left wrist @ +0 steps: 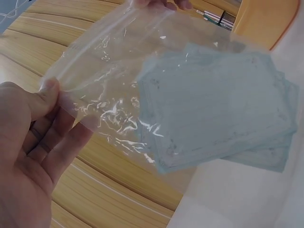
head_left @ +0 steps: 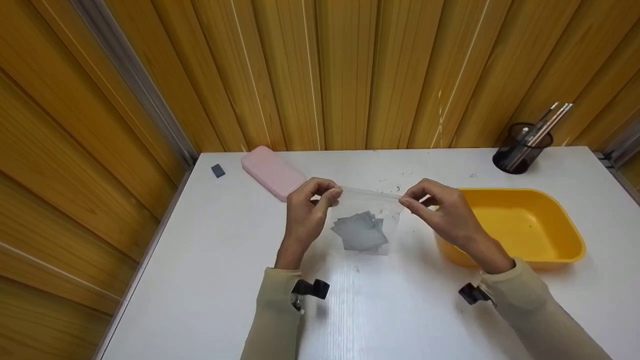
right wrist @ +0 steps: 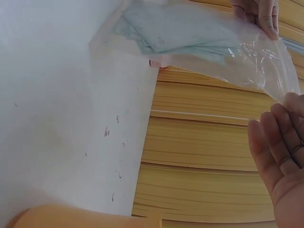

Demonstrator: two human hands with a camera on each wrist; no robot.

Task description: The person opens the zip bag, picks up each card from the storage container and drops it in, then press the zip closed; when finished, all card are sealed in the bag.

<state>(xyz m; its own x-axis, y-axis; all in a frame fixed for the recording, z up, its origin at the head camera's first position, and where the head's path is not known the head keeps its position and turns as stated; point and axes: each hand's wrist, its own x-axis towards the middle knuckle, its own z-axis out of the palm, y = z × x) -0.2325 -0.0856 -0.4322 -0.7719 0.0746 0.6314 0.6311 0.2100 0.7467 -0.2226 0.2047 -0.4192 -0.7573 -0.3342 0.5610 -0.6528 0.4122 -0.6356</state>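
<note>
A clear zip bag [head_left: 367, 220] hangs above the white table [head_left: 210, 260], stretched between both hands. Inside lie several grey square sheets [head_left: 361, 232], seen close in the left wrist view [left wrist: 218, 109] and the right wrist view [right wrist: 175, 28]. My left hand [head_left: 315, 200] pinches the bag's top left corner [left wrist: 57, 90] between thumb and fingers. My right hand [head_left: 425, 200] pinches the top right corner [right wrist: 285, 92]. The bag's bottom edge touches the table or hangs just over it.
A yellow tub [head_left: 520, 225] stands just right of my right hand. A pink case [head_left: 272, 171] and a small dark eraser [head_left: 218, 170] lie at the back left. A black mesh pen cup [head_left: 522, 147] stands at the back right. Wooden panels wall the table.
</note>
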